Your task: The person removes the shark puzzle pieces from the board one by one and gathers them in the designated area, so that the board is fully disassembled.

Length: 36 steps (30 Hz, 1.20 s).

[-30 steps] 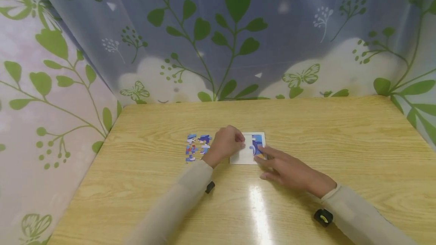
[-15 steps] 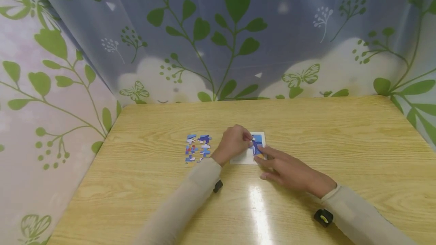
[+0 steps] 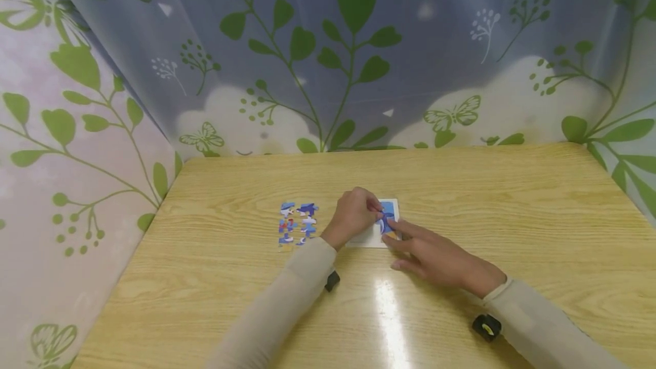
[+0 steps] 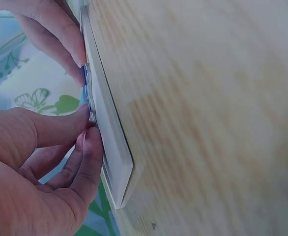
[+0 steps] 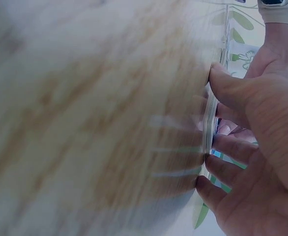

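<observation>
A white puzzle board (image 3: 365,240) lies flat on the table, with joined blue puzzle pieces (image 3: 387,230) along its right side. Over the board, my left hand (image 3: 353,215) pinches a puzzle piece (image 4: 92,117) between thumb and forefinger, at the edge of the joined ones. Its picture is mostly hidden by the fingers. My right hand (image 3: 435,252) rests at the board's right side, its fingers extended and touching the joined pieces and the board's edge. In the right wrist view, several fingertips (image 5: 209,160) meet that edge.
Loose puzzle pieces (image 3: 308,209) lie in two columns left of the board, beside my left wrist. The wooden table (image 3: 487,192) extends around the board. A patterned curtain (image 3: 410,73) hangs behind the table, and another patterned sheet (image 3: 102,147) at its left.
My left hand has moved right across the board to the joined pieces, uncovering more loose pieces at the left. It shifts only slightly in the last half second. My right hand stays put.
</observation>
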Tool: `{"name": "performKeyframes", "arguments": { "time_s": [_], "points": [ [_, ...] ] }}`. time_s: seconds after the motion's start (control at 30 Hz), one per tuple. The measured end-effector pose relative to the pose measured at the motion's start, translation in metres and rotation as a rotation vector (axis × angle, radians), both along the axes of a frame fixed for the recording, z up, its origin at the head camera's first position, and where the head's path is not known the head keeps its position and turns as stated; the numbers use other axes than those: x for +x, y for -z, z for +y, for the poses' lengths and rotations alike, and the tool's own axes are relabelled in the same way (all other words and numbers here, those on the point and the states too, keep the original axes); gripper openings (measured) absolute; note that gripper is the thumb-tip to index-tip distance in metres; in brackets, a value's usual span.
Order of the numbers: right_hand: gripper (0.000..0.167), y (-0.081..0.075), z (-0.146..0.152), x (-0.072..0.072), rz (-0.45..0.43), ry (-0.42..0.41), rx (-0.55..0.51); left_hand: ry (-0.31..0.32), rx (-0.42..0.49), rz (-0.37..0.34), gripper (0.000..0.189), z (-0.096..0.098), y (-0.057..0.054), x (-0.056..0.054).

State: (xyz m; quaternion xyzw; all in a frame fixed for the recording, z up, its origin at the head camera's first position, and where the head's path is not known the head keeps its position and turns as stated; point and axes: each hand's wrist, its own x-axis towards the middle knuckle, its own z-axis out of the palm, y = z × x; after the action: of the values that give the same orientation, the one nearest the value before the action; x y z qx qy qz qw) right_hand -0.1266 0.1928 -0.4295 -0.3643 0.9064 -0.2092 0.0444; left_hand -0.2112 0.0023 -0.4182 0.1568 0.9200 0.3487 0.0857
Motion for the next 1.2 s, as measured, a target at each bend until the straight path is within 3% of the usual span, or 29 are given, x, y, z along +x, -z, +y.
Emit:
{"name": "performKeyframes", "arguments": {
  "time_s": [0.43,0.63,1.2],
  "points": [
    [0.053,-0.001,0.0,0.001,0.001,-0.006,-0.014,-0.001,0.032,0.043,0.004,-0.001,0.0,0.001],
    [0.053,-0.001,0.0,0.001,0.001,-0.008,-0.011,-0.006,0.057,0.021,0.005,-0.007,-0.003,0.002],
    [0.054,-0.003,-0.002,0.002,-0.002,0.009,0.008,-0.051,0.093,0.002,0.004,-0.056,-0.005,0.006]
  ]
}}
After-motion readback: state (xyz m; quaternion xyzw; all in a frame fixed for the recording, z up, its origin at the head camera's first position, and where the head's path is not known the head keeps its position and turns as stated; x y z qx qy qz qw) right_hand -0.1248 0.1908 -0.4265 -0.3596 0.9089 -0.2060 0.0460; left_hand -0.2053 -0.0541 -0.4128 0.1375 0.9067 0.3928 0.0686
